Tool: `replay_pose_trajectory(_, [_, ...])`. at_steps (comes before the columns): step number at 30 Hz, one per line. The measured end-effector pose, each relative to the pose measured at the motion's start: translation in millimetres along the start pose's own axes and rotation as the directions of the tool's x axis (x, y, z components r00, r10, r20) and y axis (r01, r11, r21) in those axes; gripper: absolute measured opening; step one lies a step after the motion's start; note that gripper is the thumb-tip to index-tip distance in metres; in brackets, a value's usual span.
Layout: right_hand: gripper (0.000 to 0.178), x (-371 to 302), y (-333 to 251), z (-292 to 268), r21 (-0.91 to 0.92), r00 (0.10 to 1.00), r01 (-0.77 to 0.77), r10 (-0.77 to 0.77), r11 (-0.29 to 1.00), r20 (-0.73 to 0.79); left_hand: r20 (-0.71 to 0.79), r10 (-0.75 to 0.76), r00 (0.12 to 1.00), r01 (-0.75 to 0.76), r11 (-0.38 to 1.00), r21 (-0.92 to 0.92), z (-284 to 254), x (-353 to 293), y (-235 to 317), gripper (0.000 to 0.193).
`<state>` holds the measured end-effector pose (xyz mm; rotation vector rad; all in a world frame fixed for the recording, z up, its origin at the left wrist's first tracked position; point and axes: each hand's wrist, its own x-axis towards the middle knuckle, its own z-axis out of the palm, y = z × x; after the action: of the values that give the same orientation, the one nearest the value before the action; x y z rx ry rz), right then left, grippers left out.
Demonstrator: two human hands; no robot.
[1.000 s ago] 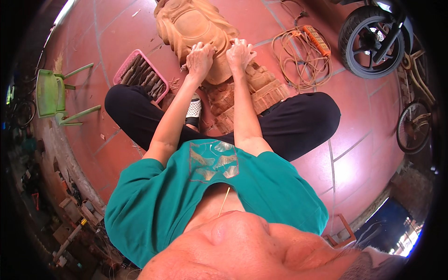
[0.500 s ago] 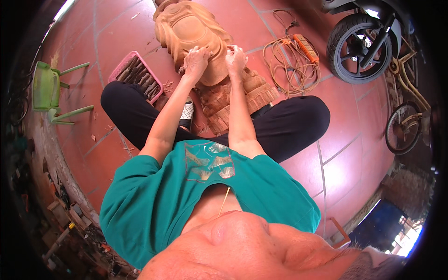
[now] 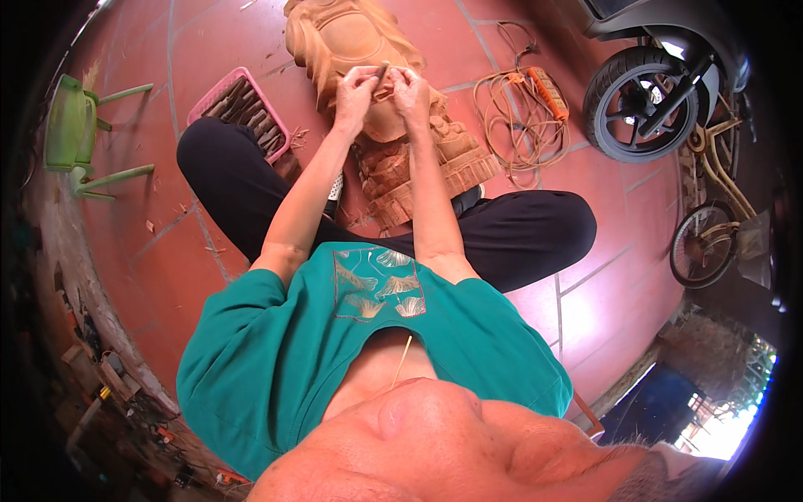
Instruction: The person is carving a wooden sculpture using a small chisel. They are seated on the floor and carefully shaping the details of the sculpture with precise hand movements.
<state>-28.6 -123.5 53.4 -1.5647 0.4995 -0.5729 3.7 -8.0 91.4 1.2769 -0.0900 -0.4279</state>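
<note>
A carved wooden statue (image 3: 347, 35) with a round belly and draped folds lies on the floor in front of me, its rough blocky base (image 3: 418, 180) between my legs. Over its lower part, my left hand (image 3: 355, 99) and my right hand (image 3: 410, 99) meet with fingertips pinched close together. Something small and dark shows between them, too small to name. Both hands are closed, and the fingers partly hide what they hold.
Left of the statue, a pink basket (image 3: 287, 142) holds several dark, stick-like pieces. An orange power strip (image 3: 548, 94) with a coiled cord (image 3: 510, 138) lies to the right, near a motorbike wheel (image 3: 598, 109). A green plastic chair (image 3: 71, 125) stands far left. Wood shavings dot the tiles.
My hands, apart over the statue before, have come together with their fingertips meeting. The left one has moved right and away from me. The whole view has shifted slightly.
</note>
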Motion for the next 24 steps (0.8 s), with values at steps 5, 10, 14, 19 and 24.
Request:
replay_pose_trajectory(5, [0.024, -12, -32, 17, 0.311, 0.971, -0.237, 0.231, 0.92, 0.056, 0.034, 0.075, 0.997, -0.076, 0.997, 0.028, -16, 3, -9, 0.018])
replay_pose_trajectory(10, [0.028, 37, -47, -9, -0.333, 0.988, 0.145, -0.12, 0.932, 0.096, -0.343, 0.185, 0.921, -0.171, 0.983, 0.069, -49, 29, -39, 0.019])
replay_pose_trajectory(14, [0.032, 70, -94, 5, -0.624, 0.87, 0.456, -0.171, 0.634, 0.462, -0.512, 0.256, 0.82, -0.046, 0.921, 0.387, -70, 37, -102, 0.025])
replay_pose_trajectory(19, [0.026, 79, -80, -26, -0.635, 0.683, 0.657, 0.037, 0.406, 0.73, -0.456, 0.297, 0.839, 0.062, 0.78, 0.622, -30, -16, -96, 0.038])
replay_pose_trajectory(24, [0.021, 55, -46, -33, -0.541, 0.648, 0.657, -0.026, 0.525, 0.761, -0.419, 0.371, 0.829, 0.015, 0.733, 0.68, -26, -26, -89, 0.033])
